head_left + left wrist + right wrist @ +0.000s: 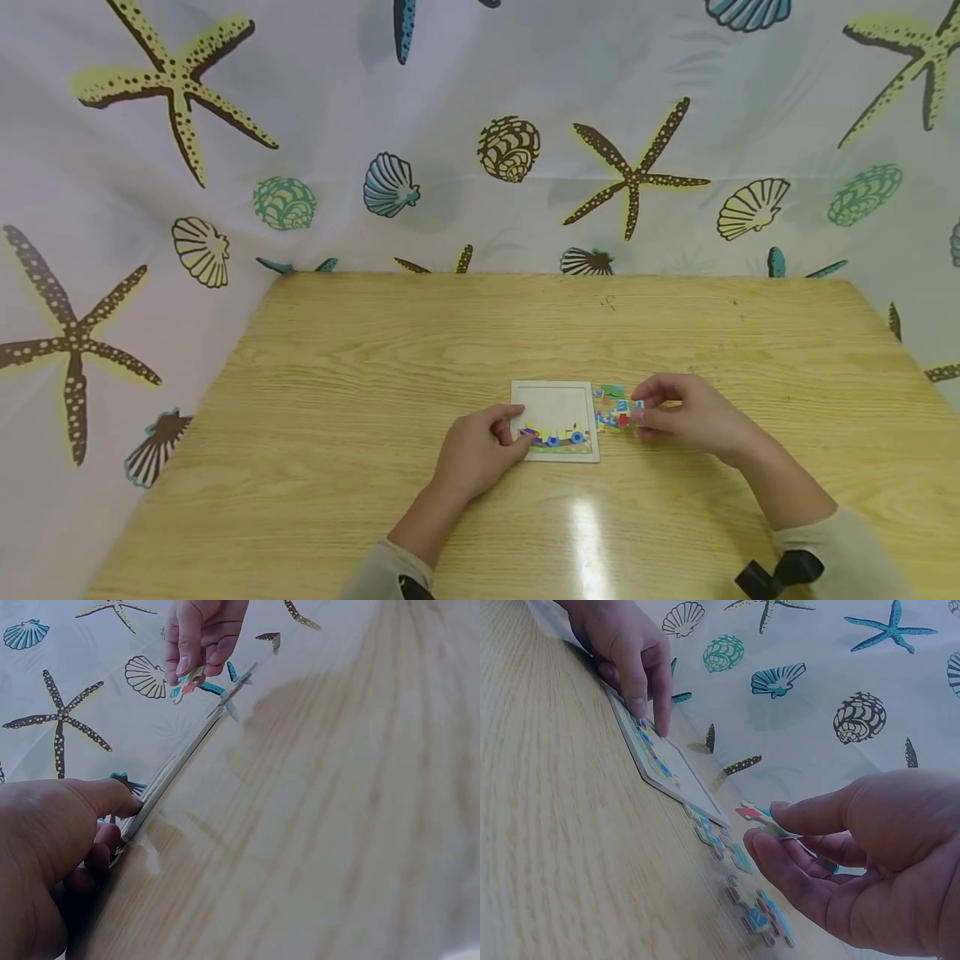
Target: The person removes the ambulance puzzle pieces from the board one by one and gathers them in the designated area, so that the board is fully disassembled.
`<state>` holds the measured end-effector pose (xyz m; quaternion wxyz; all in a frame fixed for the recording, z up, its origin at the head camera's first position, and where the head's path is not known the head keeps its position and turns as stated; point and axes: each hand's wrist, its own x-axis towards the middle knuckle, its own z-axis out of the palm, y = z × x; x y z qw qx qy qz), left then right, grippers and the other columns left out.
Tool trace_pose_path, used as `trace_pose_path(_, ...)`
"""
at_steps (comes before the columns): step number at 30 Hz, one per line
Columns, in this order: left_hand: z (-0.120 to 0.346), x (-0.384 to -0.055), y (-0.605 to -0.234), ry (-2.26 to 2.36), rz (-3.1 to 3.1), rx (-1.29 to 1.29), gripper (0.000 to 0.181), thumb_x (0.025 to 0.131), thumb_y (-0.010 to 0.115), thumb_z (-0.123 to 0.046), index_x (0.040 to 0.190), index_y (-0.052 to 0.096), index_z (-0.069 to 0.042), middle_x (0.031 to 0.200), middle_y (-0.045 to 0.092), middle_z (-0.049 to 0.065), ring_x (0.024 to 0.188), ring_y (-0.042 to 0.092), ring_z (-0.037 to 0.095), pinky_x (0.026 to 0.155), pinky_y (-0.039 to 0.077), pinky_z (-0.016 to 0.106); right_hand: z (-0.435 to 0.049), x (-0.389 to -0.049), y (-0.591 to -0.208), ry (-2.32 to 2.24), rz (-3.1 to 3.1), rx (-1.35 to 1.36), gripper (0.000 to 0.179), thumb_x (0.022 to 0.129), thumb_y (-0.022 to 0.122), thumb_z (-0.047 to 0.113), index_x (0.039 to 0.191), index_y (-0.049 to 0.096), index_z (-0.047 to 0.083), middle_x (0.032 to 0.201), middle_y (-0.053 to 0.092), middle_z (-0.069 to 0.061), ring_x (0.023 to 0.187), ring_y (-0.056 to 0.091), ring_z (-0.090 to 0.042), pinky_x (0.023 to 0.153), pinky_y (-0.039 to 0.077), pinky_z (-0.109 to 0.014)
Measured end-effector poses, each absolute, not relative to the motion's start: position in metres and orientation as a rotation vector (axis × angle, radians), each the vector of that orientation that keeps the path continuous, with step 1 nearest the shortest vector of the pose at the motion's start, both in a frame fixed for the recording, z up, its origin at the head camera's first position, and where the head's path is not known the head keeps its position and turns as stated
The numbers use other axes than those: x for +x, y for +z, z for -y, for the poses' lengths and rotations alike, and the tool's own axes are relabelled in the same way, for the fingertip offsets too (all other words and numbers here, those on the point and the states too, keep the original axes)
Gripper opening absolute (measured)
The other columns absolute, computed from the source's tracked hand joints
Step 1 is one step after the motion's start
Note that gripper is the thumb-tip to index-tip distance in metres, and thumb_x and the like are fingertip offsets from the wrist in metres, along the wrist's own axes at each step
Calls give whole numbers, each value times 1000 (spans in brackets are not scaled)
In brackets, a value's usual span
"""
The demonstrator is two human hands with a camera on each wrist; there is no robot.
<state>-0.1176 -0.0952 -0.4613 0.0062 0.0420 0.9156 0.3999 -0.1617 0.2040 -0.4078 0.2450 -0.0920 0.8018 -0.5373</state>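
Observation:
A small jigsaw puzzle board (pixel 555 406) with a pale raised rim lies flat on the table. Along its near side runs a row of fitted pieces (pixel 558 439) showing blue wheels; the upper part is bare. My left hand (pixel 478 450) holds the board at its left edge, thumb and index finger over the rim and the other fingers curled beside it. To the right of the board, my right hand (pixel 693 414) pinches a puzzle piece (pixel 756 813) between thumb and fingers, lifted above the table in the right wrist view.
Several loose colourful puzzle pieces (pixel 612 408) lie against the board's right side, and more pieces (pixel 756 919) sit under my right hand. The wooden table (pixel 375 350) reaches back to a white curtain (pixel 450 108) printed with starfish and shells.

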Motion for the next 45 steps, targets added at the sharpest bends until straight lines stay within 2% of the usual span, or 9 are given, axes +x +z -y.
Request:
trace_pose_path(7, 95, -117, -462, 1259, -2859, 134, 40, 87, 76, -31, 123, 72, -13, 68, 57, -10, 56, 44, 6, 59, 38, 22, -229, -161, -414, -1443, -2248, -274, 30, 96, 65, 10, 120, 56, -7, 100, 54, -14, 89, 69, -23, 80, 59, -32)
trace_pose_path(17, 96, -118, -460, 1254, -2850, 112, 40, 87, 76, -31, 123, 72, -15, 68, 57, -10, 57, 45, 6, 60, 38, 22, -254, -156, -414, -1397, -2313, -240, 35, 96, 67, 16, 119, 55, -8, 98, 55, -13, 88, 68, -19, 79, 59, -31)
trace_pose_path(28, 95, -117, -459, 1265, -2844, 124, 40, 87, 76, -31, 123, 72, -14, 67, 56, -10, 57, 44, 6, 58, 37, 22, -272, -153, -420, -1302, -2414, -163, 35, 97, 65, 14, 122, 56, -9, 103, 59, -16, 87, 67, -15, 76, 59, -28)
trace_pose_path(36, 97, -117, -459, 1277, -2849, 129, 40, 88, 76, -31, 123, 71, -13, 67, 57, -10, 56, 44, 6, 58, 38, 22, -269, -154, -420, -1182, -2543, -132, 27, 95, 67, 13, 112, 61, -7, 95, 63, -11, 78, 63, -14, 66, 56, -25)
trace_pose_path(41, 98, -117, -460, 1275, -2849, 132, 39, 88, 75, -31, 123, 71, -14, 67, 57, -10, 56, 43, 6, 59, 38, 22, -265, -151, -418, -1007, -2683, -60, 29, 90, 72, 20, 105, 63, -4, 88, 65, -7, 71, 62, -15, 59, 52, -26)
trace_pose_path(45, 98, -116, -461, 1268, -2854, 144, 39, 88, 75, -31, 123, 71, -14, 67, 56, -10, 55, 43, 6, 59, 38, 22, -261, -149, -416, -1001, -2686, -48, 28, 89, 72, 16, 104, 62, -5, 84, 64, -8, 68, 63, -16, 57, 52, -26)
